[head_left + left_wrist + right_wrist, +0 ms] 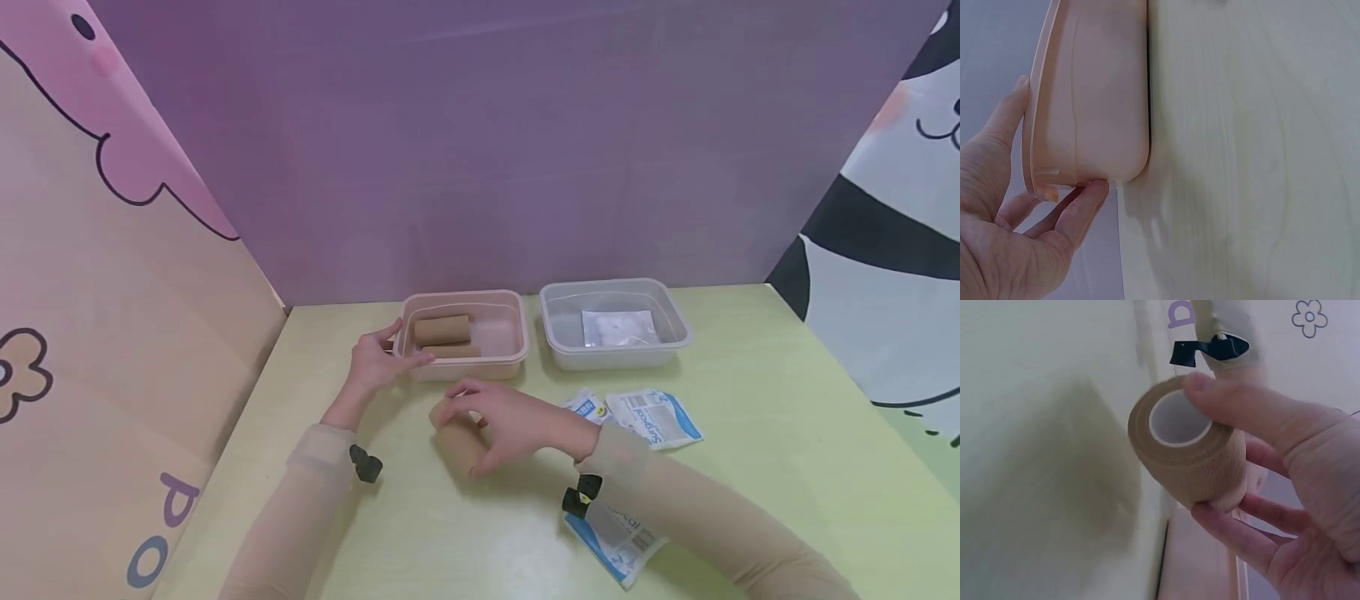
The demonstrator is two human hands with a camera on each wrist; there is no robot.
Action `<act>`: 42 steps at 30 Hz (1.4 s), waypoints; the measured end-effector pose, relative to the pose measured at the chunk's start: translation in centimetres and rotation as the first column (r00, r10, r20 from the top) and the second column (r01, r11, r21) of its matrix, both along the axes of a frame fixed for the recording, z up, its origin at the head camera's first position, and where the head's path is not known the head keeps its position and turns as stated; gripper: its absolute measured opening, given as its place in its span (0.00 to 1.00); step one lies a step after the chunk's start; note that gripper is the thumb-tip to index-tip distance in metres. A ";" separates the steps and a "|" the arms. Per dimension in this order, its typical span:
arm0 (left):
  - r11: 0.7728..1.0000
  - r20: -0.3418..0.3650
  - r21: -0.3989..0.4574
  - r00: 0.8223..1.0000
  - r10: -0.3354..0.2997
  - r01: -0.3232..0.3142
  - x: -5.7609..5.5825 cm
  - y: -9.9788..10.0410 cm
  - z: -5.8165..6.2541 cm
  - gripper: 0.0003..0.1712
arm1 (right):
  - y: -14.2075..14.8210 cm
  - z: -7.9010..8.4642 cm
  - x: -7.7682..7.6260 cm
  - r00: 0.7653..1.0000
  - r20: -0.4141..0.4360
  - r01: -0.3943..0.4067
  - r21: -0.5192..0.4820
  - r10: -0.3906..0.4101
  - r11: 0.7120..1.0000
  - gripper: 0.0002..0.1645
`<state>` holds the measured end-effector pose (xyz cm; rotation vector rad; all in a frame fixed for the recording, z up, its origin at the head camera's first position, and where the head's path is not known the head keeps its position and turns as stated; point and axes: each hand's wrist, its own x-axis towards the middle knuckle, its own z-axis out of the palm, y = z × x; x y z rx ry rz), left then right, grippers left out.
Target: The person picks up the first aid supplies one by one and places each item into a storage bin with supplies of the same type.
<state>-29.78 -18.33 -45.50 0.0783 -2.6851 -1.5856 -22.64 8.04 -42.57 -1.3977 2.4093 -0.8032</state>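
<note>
Tan and crinkly, a roll of bandage (1197, 472) with a pale hollow core is held over the table (420, 542), just in front of the pink box; the right hand (517, 417) is clamped on it, thumb at the rim of one end and fingers at the other. The left hand (375, 364) grips the left end of the pink box (487, 369), its thumb at the rim and fingertips against the outer wall. Two more rolls (442, 330) lie inside that box, one behind the other. Beside it, to the right and apart, stands a white box (615, 360) with a clear-and-white packet (618, 327) lying in it. Nearer the person, two blue-and-white packets (654, 418) lie together on the table, and another packet (615, 546) lies partly under the right sleeve (697, 500). Behind everything rises a purple wall (465, 150).
</note>
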 end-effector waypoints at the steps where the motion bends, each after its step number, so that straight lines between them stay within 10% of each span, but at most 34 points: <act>1: 1.000 0.000 -0.002 1.000 0.000 0.000 -0.1 0.0 0.0 0.57 | 0.1 0.1 -0.1 1.000 -0.006 0.016 0.001 -0.016 1.000 0.44; 17: 1.000 0.008 -0.011 1.000 0.009 -0.009 -0.3 -0.3 0.2 0.57 | 1.6 3.1 -3.3 0.990 -0.041 0.126 -0.134 -0.133 0.983 0.44; 28: 1.000 0.008 0.024 1.000 0.001 -0.001 -0.2 -0.5 -0.1 0.58 | 3.1 5.3 -6.5 0.926 -0.084 0.354 -0.144 -0.367 0.924 0.46; 42: 0.999 -0.001 0.048 1.000 -0.006 0.006 -0.6 -0.1 -0.3 0.58 | 3.6 5.0 -9.1 0.876 -0.145 0.446 -0.119 -0.460 0.887 0.46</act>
